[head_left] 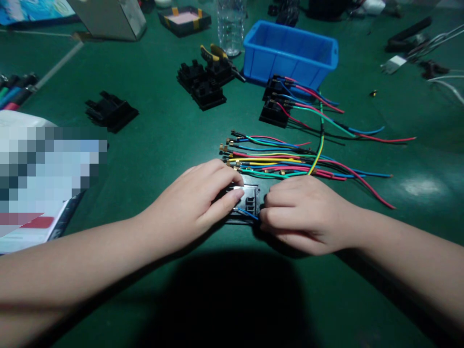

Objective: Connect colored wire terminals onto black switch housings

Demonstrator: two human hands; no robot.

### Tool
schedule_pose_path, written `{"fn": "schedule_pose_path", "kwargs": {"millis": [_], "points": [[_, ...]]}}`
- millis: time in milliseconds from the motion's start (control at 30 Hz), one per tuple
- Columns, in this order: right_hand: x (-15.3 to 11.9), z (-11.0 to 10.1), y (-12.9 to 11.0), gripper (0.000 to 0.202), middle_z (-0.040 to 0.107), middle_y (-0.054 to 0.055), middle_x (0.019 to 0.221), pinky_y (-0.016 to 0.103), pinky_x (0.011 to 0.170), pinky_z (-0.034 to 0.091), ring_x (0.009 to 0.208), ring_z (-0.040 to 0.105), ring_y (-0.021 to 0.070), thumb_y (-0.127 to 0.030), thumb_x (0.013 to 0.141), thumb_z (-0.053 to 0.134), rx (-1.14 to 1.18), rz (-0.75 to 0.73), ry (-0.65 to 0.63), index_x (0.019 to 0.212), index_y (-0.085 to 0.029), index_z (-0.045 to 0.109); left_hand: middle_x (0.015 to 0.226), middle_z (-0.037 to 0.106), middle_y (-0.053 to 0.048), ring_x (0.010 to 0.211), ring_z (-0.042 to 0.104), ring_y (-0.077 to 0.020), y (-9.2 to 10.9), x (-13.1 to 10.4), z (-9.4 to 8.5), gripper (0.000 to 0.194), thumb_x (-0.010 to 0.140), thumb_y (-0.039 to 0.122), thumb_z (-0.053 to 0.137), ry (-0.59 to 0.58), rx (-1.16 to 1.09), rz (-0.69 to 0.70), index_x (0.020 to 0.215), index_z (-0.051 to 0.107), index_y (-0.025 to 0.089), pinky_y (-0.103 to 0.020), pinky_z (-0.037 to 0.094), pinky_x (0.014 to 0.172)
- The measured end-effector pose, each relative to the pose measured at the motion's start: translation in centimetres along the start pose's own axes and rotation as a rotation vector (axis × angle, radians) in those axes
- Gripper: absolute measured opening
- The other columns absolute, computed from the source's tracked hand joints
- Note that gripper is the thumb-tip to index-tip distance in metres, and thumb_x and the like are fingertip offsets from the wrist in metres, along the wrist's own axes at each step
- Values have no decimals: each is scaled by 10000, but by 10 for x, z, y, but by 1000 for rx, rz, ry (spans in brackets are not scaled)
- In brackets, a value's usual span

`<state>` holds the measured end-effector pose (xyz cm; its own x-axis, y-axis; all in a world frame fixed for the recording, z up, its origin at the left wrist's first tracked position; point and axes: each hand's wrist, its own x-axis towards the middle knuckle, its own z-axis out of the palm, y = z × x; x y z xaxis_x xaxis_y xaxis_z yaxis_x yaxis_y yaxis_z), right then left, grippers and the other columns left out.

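A black plastic part (250,203) lies on the green table between my hands. My left hand (213,191) grips its left side, with thumb and forefinger bent over it. A short blue wire (248,212) runs from the part toward my right hand (304,212), which is closed in a fist at the right side; the wire's far end is hidden at its fingers. Just beyond the hands lies a bundle of coloured wires (268,159) with metal terminals. Farther back, two black parts (274,112) have red, blue and green wires attached.
A blue bin (290,53) stands at the back, beside a clear bottle (230,26). Several black parts (206,92) and yellow-handled pliers (217,52) lie left of it. Another black part (111,111) is farther left, near a pixelated object (47,179). Cables (431,46) lie at the far right.
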<state>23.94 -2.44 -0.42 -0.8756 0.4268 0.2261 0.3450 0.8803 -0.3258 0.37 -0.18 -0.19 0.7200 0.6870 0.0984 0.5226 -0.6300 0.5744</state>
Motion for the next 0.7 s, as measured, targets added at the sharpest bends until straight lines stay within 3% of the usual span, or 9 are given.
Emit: {"fn": "schedule_pose_path", "kwargs": {"millis": [700], "points": [[0,1,-3,188,582,-11,643,275,567,304,567,469,121,-228,939,508,-64,135,115,770,-190,582,983,617,-72,925,561,-221,-4,0,0,323,1017,365,391,-15,-17,16,1024,619,137,-336,410,798]]}}
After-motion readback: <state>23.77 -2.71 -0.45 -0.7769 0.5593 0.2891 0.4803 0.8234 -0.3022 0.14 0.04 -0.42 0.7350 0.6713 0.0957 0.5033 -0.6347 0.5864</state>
